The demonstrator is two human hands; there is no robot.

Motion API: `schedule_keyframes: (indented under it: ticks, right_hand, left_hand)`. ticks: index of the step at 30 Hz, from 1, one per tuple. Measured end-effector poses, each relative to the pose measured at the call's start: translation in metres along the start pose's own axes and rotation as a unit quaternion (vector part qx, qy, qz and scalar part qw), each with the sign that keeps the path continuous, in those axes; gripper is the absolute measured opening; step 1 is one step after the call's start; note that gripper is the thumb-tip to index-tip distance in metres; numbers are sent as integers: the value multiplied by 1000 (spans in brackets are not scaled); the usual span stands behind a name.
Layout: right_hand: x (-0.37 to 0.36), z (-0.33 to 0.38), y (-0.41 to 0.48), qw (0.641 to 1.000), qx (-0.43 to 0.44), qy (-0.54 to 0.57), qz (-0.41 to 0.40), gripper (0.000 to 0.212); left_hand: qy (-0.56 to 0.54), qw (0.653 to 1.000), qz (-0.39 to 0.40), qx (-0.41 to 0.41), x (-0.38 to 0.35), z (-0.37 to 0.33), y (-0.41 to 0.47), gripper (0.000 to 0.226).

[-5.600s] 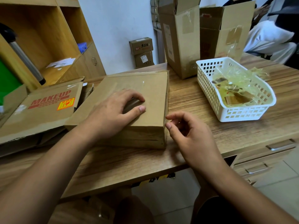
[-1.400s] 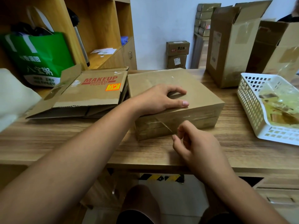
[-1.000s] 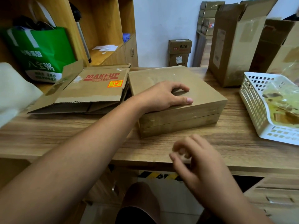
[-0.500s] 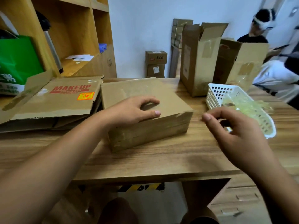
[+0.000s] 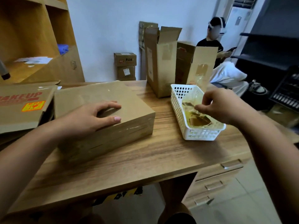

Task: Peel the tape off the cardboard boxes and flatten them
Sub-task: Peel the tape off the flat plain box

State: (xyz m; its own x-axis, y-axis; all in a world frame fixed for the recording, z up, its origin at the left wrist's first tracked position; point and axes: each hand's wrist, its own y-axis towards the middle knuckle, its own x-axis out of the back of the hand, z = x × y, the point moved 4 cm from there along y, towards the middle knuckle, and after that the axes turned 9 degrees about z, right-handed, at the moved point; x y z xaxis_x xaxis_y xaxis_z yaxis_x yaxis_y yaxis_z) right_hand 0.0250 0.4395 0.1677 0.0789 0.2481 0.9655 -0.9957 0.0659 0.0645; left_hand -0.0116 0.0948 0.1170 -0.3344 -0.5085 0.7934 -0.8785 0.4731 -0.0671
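Observation:
A closed flat cardboard box (image 5: 129, 113) lies on the wooden desk (image 5: 145, 159), with clear tape still along its front side. My left hand (image 5: 90, 120) rests on the box's top and presses it with spread fingertips. My right hand (image 5: 223, 107) hovers over the white plastic basket (image 5: 176, 104), fingers and thumb pinched together on a small bit of clear tape that is barely visible. Crumpled yellowish tape pieces (image 5: 199, 120) fill the basket.
A flattened box printed MAKEUP (image 5: 24, 107) lies left of the flat box. Two tall opened cartons (image 5: 161, 65) (image 5: 200, 68) stand behind the basket. Wooden shelves are at the left, desk drawers (image 5: 218, 175) at lower right. A person sits at the far right.
My right hand left the box's front side and rose to the right, ending above the basket. My left hand stayed on the box. The view swung to the right.

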Motion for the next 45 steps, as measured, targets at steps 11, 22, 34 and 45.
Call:
schedule_keyframes:
  ticks: [11,22,34,45]
  right_hand:
    - [-19,1,1,1000,5,0,-24,25]
    - [-9,7,-12,986,83,-109,-92,34]
    - [-5,4,-8,978,177,-15,-106,13]
    - [6,1,-8,978,151,-13,-143,34]
  left_hand:
    - [-6,1000,-7,1,-2,-5,-2,49]
    - [-2,1000,-1,-6,-2,-7,-2,45]
    - [-6,1000,-1,-1,-1,-2,-1,51]
    - [-8,1000,-3,-13,-1,1,2,51]
